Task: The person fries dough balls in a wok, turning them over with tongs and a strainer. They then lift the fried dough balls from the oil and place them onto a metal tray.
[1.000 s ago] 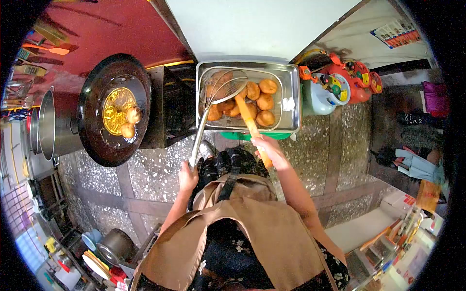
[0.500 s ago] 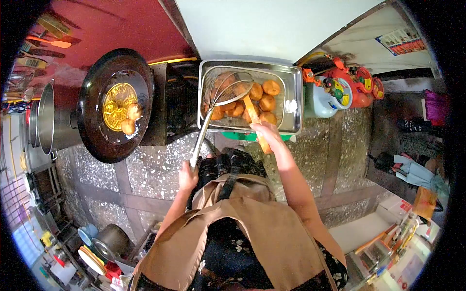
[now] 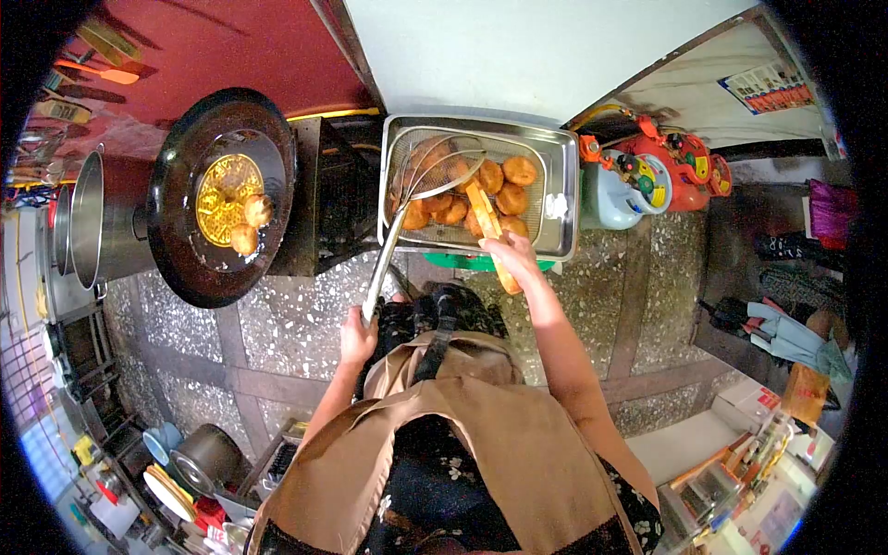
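My left hand (image 3: 358, 335) is wrapped round the end of a long metal handle on a wire skimmer (image 3: 384, 264). The skimmer's bowl hangs over the left half of a steel tray (image 3: 568, 222) lined with mesh. Round, golden-brown fried balls (image 3: 511, 198) lie in the tray, some behind the skimmer's wires. In my right hand (image 3: 513, 256), closed at the tray's near edge, are wooden tongs (image 3: 483, 211). Their tips reach in among the balls, right beside the skimmer's rim.
Left of the tray, a large dark wok (image 3: 176, 268) holds oil and two more fried balls (image 3: 252, 224). Steel pots (image 3: 90, 222) stand beyond it. Blue (image 3: 615, 190) and red gas cylinders (image 3: 689, 171) are right of the tray. A green container (image 3: 462, 262) shows beneath the tray.
The wooden tongs have turned slightly, so more of their width shows. Skimmer and left hand stay nearly where they were; the view has shifted a little.
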